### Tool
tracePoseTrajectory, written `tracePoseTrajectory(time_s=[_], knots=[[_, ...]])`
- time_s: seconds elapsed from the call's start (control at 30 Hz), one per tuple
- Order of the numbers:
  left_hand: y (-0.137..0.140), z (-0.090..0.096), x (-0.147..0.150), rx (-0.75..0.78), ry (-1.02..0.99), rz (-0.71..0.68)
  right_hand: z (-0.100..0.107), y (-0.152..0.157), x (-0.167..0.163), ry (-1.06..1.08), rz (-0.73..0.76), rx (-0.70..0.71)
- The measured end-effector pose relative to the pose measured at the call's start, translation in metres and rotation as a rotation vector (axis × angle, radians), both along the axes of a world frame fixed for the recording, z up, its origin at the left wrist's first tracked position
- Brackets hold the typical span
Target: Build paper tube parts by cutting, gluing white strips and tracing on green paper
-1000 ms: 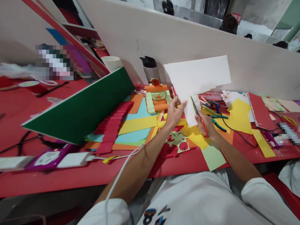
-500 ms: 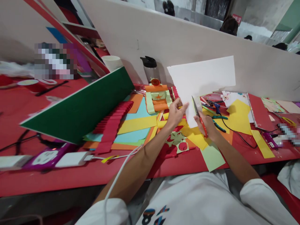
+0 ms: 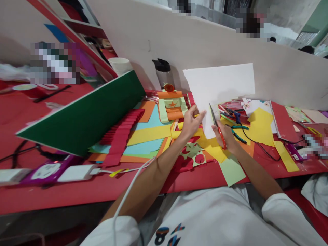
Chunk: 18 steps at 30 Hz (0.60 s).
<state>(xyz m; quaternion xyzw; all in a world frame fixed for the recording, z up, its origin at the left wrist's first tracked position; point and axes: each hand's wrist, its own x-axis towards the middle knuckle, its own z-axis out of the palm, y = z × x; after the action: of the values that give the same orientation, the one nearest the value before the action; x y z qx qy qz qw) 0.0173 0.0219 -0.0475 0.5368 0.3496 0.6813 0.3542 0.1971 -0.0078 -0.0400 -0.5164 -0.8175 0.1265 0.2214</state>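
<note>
Red table [image 3: 89, 191] below, white paper [image 3: 220, 82] reaches down between both hands [image 3: 191, 122] [image 3: 227, 137].

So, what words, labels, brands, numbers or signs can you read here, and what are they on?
No text reads clearly.
White shirt: multicoloured print, perhaps characters, but I can't tell which.
Purple device at left: anything on its white label is too blurred to read.
White sheet in the left hand: no writing visible.
</note>
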Motion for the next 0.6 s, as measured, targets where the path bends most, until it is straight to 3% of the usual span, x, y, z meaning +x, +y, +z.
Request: tracePoseTrajectory(time_s=[0.37,0.6], knots=[[-0.0019,0.0052,0.0007,-0.023,-0.036,-0.046,0.0017,-0.0051,-0.0016,0.117,0.018,-0.047],[-0.0048,0.0068,0.0023,-0.027,-0.009,-0.038,0.0054,-0.0042,-0.0022,0.042,-0.02,-0.023]])
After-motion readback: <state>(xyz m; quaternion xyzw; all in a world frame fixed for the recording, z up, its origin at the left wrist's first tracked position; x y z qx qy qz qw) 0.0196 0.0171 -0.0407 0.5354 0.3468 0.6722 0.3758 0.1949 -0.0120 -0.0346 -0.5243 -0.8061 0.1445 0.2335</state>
